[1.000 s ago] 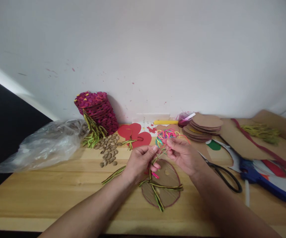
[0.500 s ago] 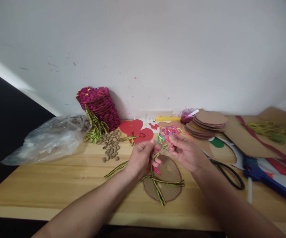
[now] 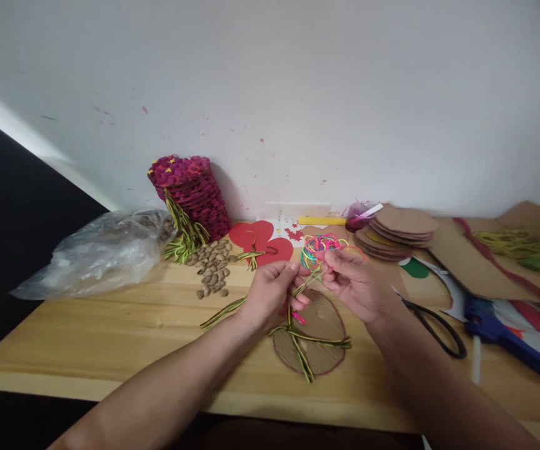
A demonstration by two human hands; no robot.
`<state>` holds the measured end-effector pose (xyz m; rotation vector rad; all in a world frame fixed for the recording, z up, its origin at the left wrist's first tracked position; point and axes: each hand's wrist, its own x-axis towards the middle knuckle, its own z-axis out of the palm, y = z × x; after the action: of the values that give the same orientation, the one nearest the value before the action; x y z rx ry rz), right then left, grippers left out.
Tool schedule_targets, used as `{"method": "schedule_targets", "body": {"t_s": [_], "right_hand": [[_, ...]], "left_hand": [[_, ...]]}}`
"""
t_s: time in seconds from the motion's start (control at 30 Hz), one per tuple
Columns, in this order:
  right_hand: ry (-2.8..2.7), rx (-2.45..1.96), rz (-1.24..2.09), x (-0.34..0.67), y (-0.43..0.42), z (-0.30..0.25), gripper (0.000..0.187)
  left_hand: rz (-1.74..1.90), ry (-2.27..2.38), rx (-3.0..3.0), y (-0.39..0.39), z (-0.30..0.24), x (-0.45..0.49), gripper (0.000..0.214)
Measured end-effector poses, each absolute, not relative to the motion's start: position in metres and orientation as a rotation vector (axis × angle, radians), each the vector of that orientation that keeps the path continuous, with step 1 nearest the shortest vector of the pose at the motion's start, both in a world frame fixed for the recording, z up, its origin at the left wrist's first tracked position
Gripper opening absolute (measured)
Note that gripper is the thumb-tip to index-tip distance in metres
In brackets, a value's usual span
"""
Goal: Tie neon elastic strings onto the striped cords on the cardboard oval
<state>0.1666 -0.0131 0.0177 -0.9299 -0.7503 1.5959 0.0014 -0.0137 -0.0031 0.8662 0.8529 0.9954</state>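
My left hand (image 3: 272, 290) is closed on a bundle of black and yellow-green yarn strands (image 3: 302, 289), above a round cardboard disc (image 3: 326, 359). Thumb and fingers of my right hand (image 3: 352, 281) pinch thin strand ends from the same bundle, just to the right. On the disc, more black and yellow strands (image 3: 317, 341) lie crossed, with a bit of bright pink cord (image 3: 299, 317) near the left fingers. Behind my hands sits a tangle of multicoloured cord (image 3: 324, 244). The exact grip at the fingertips is too small to make out.
Brown seeds or pebbles (image 3: 214, 269) and a clear plastic bag (image 3: 96, 259) lie left, by a stack of purple decorated discs (image 3: 190, 200). Right are plain cardboard discs (image 3: 404, 222), black-handled scissors (image 3: 439, 331) and a blue glue gun (image 3: 509, 340). Red paper shapes (image 3: 260, 237) lie behind.
The whole view has shifted slightly, so everything appears a little further right and higher. Both hands keep their pinch on the yarn, nearly unchanged.
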Motion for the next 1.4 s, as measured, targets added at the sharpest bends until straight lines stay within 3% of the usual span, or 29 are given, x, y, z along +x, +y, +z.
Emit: {"method": "schedule_targets", "body": {"t_s": [0.33,0.53,0.8,1.4], "right_hand": [[-0.756,-0.938,1.603,0.166,-0.012,0.017,0.019],[-0.750,-0.936,1.581,0.166,-0.013,0.015,0.018],[-0.770,-0.926,1.592,0.168,-0.012,0.015,0.019],[-0.716,-0.990,1.683,0.170,-0.010,0.015,0.026]], "left_hand": [[0.987,0.877,0.862,-0.015,0.000,0.000,0.040],[0.973,0.919,0.851,-0.014,0.001,0.002,0.050],[0.910,0.866,0.880,-0.016,0.003,-0.001,0.035],[0.718,0.719,1.065,-0.012,0.006,-0.009,0.035]]}}
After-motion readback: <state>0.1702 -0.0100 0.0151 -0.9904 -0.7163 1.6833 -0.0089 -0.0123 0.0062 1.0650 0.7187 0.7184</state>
